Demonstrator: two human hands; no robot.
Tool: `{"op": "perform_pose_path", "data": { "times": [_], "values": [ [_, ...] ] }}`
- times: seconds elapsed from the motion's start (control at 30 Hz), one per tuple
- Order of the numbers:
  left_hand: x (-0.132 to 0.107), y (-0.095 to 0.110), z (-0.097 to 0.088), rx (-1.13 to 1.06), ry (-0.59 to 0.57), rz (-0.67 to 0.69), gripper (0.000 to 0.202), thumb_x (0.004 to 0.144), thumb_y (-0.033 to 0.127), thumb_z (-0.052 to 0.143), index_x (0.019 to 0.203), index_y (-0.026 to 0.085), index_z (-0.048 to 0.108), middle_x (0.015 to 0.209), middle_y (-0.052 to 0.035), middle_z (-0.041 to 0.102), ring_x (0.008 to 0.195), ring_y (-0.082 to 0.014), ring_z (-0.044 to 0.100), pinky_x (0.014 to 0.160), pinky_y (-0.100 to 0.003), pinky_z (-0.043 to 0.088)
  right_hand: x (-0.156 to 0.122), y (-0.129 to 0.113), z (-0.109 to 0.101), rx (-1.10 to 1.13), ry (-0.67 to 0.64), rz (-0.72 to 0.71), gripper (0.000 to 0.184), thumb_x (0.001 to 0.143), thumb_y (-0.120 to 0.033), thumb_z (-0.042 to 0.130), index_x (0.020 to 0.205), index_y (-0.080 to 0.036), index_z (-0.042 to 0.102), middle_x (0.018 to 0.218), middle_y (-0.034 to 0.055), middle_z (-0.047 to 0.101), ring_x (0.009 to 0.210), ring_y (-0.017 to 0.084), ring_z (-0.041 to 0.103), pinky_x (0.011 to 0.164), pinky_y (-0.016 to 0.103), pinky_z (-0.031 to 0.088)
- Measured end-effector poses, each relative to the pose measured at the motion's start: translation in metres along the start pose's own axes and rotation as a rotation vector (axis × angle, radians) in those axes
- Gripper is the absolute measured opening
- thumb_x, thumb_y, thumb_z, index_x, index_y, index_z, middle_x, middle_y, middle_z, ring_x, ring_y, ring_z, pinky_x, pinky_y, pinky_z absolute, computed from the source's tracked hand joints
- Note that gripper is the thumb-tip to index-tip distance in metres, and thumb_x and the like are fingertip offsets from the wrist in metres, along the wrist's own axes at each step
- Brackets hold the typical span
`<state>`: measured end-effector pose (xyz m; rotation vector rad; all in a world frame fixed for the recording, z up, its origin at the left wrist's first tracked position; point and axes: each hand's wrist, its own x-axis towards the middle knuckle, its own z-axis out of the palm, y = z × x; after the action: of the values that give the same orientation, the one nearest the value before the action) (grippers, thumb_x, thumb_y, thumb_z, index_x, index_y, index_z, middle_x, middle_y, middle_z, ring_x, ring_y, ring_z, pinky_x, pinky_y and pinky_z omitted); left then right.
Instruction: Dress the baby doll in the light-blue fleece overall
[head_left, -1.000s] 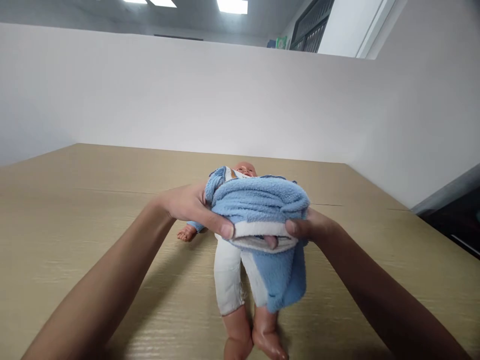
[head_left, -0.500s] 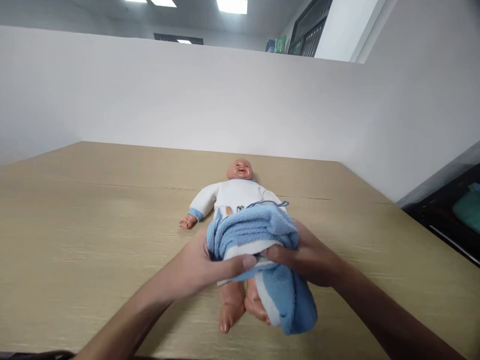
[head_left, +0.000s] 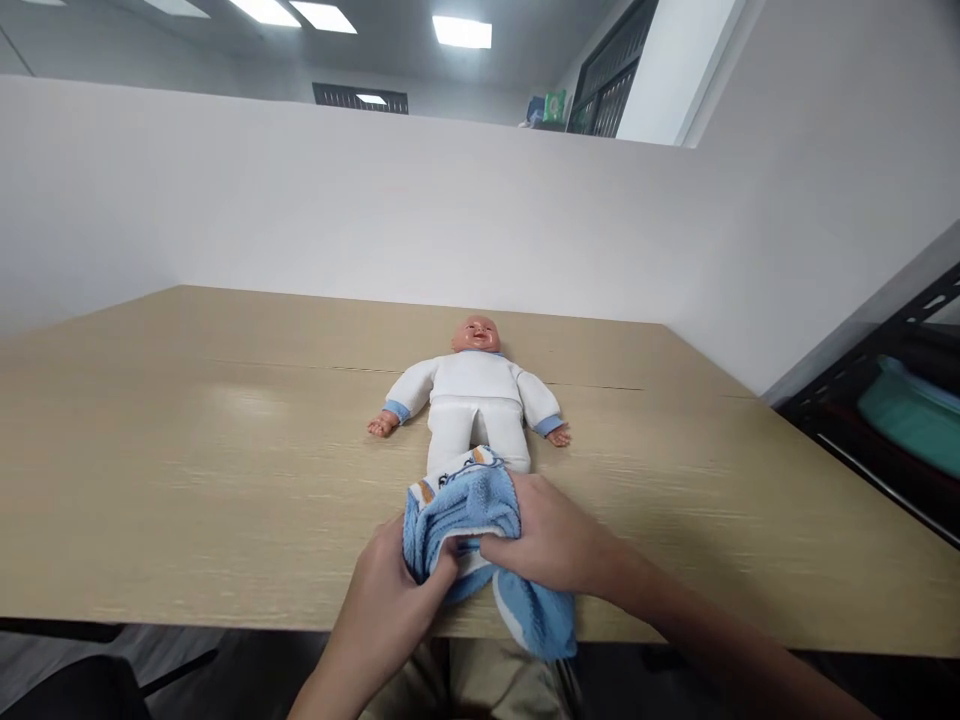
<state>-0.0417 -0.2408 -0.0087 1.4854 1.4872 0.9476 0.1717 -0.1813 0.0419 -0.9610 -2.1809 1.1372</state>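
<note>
Nearby: a doll lies on its back on the table, head toward the far wall, both arms spread out to the sides.
Off to the right: a black shelf stands past the table's right edge, with a teal tub on it.
Below left: a dark chair shows under the near edge.
In the way: the garment and the 2 hands cover the doll's lower legs and feet, so these cannot be seen.
Garment place: bunched at the doll's leg end, close to the table's near edge, with 1 flap hanging down over that edge.
Left hand: comes up from below the near edge, fingers curled tight on the bunch's left underside, thumb pressed into the folds.
Right hand: lies over the bunch's right side, palm down, fingers closed on the cloth and touching the left hand's fingertips.
Materials: the garment is fluffy blue fleece with white trim and a small orange mark. The doll has a smooth plastic head and hands and a soft white suit with blue cuffs. The table is pale wood grain, matt, with 1 thin seam running across behind the doll's shoulders.
Shapes: the bunch is a rounded roll, the hanging flap long and flat.
Edges: the near edge runs straight under both wrists. The right edge slants back toward the wall's corner.
Open room: wide stretches of tabletop run on both sides of the doll, wider on the left, and a band lies between its head and the wall.
</note>
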Motion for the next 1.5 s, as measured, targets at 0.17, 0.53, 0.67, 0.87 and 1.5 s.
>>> {"op": "perform_pose_path", "data": {
  "times": [0.17,0.53,0.67,0.87,1.5],
  "values": [
    [0.013,-0.013,0.004,0.045,0.003,-0.002,0.037,0.089,0.046,0.069,0.113,0.019,0.074,0.116,-0.0123,0.080,0.110,-0.0385,0.074,0.098,-0.050,0.056,0.003,0.010,0.007,-0.150,0.082,0.058,0.013,0.078,-0.018,0.070,0.089,-0.024,0.066,0.092,0.0027,0.076,0.084,0.026,0.070,0.077,0.036,0.052],
    [0.057,-0.006,-0.013,0.197,0.008,0.022,0.032,0.097,0.048,0.053,0.106,0.021,0.065,0.104,-0.0107,0.077,0.098,-0.0357,0.070,0.089,-0.046,0.050,0.038,0.021,0.001,-0.195,0.233,0.080,0.012,0.077,-0.016,0.064,0.086,-0.023,0.062,0.090,-0.0009,0.072,0.080,0.019,0.065,0.076,0.031,0.046],
    [0.056,0.006,-0.020,0.126,-0.023,0.015,0.033,0.095,0.044,0.059,0.118,0.021,0.066,0.116,-0.0101,0.078,0.111,-0.0358,0.070,0.096,-0.045,0.050,0.043,0.011,-0.014,-0.138,0.169,0.109,0.007,0.080,-0.017,0.064,0.082,-0.022,0.061,0.081,-0.0049,0.069,0.073,0.015,0.060,0.071,0.028,0.045],
    [0.030,0.008,-0.020,-0.045,-0.073,-0.062,0.046,0.091,0.047,0.068,0.131,0.023,0.065,0.138,-0.0098,0.073,0.125,-0.0342,0.067,0.105,-0.041,0.051,0.032,-0.009,-0.024,-0.143,-0.050,0.126,0.005,0.082,-0.020,0.068,0.084,-0.023,0.065,0.087,-0.0042,0.075,0.079,0.018,0.065,0.073,0.030,0.046],
    [0.019,-0.044,0.007,-0.188,0.072,0.099,0.053,0.102,0.043,0.062,0.148,0.022,0.046,0.146,-0.0130,0.064,0.136,-0.0304,0.060,0.117,-0.046,0.046,0.017,0.005,-0.004,-0.174,0.054,0.148,0.046,0.079,-0.024,0.080,0.123,-0.024,0.067,0.112,0.0056,0.077,0.098,0.028,0.072,0.084,0.036,0.052]
  ]
}}
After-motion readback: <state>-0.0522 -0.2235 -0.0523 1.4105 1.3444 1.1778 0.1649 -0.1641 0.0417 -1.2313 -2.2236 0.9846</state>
